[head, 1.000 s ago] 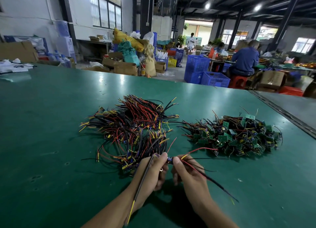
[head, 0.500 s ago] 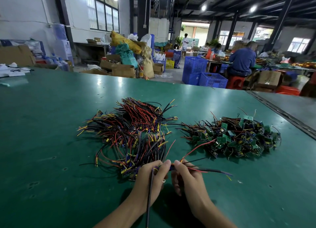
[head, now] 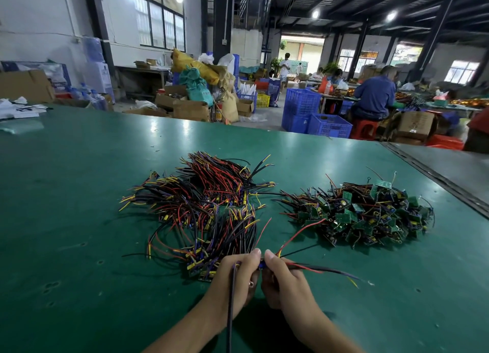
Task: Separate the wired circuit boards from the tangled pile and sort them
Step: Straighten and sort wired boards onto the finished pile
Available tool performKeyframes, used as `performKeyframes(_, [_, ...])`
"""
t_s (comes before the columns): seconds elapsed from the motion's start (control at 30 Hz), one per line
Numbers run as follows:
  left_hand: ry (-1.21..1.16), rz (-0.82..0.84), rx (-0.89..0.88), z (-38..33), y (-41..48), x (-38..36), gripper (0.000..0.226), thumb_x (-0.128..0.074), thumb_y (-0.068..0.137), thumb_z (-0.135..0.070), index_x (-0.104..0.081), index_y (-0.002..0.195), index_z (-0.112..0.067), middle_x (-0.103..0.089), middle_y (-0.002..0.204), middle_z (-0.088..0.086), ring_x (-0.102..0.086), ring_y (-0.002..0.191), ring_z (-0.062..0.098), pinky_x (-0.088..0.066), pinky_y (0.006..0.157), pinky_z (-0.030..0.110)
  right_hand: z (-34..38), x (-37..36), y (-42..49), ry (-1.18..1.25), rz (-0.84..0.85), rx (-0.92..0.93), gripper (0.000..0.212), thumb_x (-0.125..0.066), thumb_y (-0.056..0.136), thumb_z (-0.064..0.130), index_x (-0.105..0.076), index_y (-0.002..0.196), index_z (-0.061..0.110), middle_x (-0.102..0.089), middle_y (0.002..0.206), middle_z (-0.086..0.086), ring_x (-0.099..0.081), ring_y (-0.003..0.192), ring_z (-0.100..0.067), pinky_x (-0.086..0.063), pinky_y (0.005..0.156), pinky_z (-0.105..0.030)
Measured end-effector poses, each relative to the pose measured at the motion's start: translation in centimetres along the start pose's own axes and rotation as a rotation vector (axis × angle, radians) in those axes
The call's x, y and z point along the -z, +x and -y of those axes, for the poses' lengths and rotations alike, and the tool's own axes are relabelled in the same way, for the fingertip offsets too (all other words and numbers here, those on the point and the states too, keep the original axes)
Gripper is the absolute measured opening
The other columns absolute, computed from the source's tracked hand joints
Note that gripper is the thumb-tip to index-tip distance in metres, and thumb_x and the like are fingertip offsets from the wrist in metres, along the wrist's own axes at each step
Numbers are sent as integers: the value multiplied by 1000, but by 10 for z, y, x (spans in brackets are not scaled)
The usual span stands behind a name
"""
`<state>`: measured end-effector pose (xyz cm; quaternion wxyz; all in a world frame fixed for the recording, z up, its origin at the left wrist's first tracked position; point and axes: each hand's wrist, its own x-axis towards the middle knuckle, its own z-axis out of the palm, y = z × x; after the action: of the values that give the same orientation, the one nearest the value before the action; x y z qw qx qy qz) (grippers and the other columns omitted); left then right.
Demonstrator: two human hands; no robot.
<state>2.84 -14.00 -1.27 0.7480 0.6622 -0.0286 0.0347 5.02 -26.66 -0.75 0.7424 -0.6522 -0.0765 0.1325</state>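
**Green bench, two heaps, one board in hand**

Green matting covers the bench [head: 79, 194], and the work sits at its near middle. At 6 o'clock the left hand [head: 238, 276] and right hand [head: 284, 281] meet tip to tip. The fingers [head: 255, 252] of both are curled and pinch one wired board [head: 262, 265] between them, just above the bench. A black lead [head: 230, 313] trails from it over the left wrist toward 6 o'clock. More red and black leads run out past the right hand toward 3 o'clock.

At 11 o'clock from the hands lies the long-leaded pile [head: 206, 207], its red, black and yellow wires spread in rough fans, its near edge just beside the left hand. At 2 o'clock sits the heap of green boards [head: 365, 215], short-wired and jumbled, apart from the hands.

I judge the sorting to be well under way but far from done. Two separate groups exist, yet both are thick, and the piece in hand is not yet laid on either. Which group is the source and which the finished lot I cannot tell.

The held board is almost wholly hidden by the fingertips; only a speck of blue shows. The black lead runs off the bottom edge. A red lead [head: 301, 231] arcs toward the heap at 1 o'clock, and whether it belongs to the held board is unclear.
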Motion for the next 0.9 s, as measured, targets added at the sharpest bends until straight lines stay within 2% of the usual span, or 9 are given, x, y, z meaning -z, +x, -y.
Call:
performKeyframes(0.17, [-13,-22,10,-2,-2,1,33,-57,63,-65,-61,55,-33,-52,50,-15,-48,48,-1,-40,47,11,2,1,-2,105,76,-79,51,-57,76,52,-53,79,1,-24,45,-2,-17,39,-12,-17,42,-19])
performKeyframes(0.3, [50,35,-39,-1,0,4,58,-57,77,-72,-46,63,-17,-44,51,-6,-42,47,10,-35,47,16,3,1,-2,176,138,-124,54,-57,74,55,-50,72,2,-23,44,-2,-16,37,-11,-17,41,-18])
performKeyframes(0.37, [67,33,-23,0,-1,6,59,-55,76,-75,-50,66,-17,-50,53,-3,-48,48,11,-37,48,15,2,2,-2,217,178,-129,54,-57,76,54,-44,66,2,-23,40,-1,-15,35,-11,-19,39,-17])
performKeyframes(0.43, [46,-55,24,4,-3,7,45,-57,69,-71,-62,83,-29,-67,70,-12,-64,62,0,-43,52,9,0,4,-1,198,194,-98,62,-63,81,53,-47,71,-6,-25,40,-2,-18,36,-12,-21,40,-19])
performKeyframes(0.53, [44,-86,57,10,-2,8,48,-57,66,-69,-63,93,-29,-65,81,-24,-60,71,-15,-43,56,3,-6,7,2,28,73,-15,59,-58,76,60,-55,79,1,-44,55,-8,-36,47,-16,-31,47,-26])
performKeyframes(0.67, [143,23,64,-3,2,5,59,-51,77,-73,-52,63,-16,-49,52,-6,-46,49,15,-34,49,16,-6,12,10,45,-85,114,24,-53,89,30,-74,96,20,-61,78,-6,-52,69,-19,-43,58,-31])
performKeyframes(0.77, [149,65,55,-5,3,2,63,-43,87,-64,-49,64,-6,-41,49,3,-35,41,15,-28,43,23,-5,15,13,128,-172,150,33,-47,96,5,-75,99,23,-69,83,-5,-62,77,-17,-49,70,-32])
performKeyframes(0.83, [187,62,38,-6,3,1,68,-42,91,-64,-48,72,1,-44,55,10,-37,41,16,-30,46,26,-3,16,14,198,-197,163,28,-49,96,6,-73,96,21,-70,85,-8,-65,75,-17,-51,68,-31])
performKeyframes(0.9, [150,47,19,-6,5,0,48,-45,95,-49,-57,83,-4,-51,60,16,-44,40,19,-36,44,25,-1,19,17,275,-203,165,11,-58,92,18,-69,92,18,-69,82,-8,-63,69,-15,-49,63,-29])
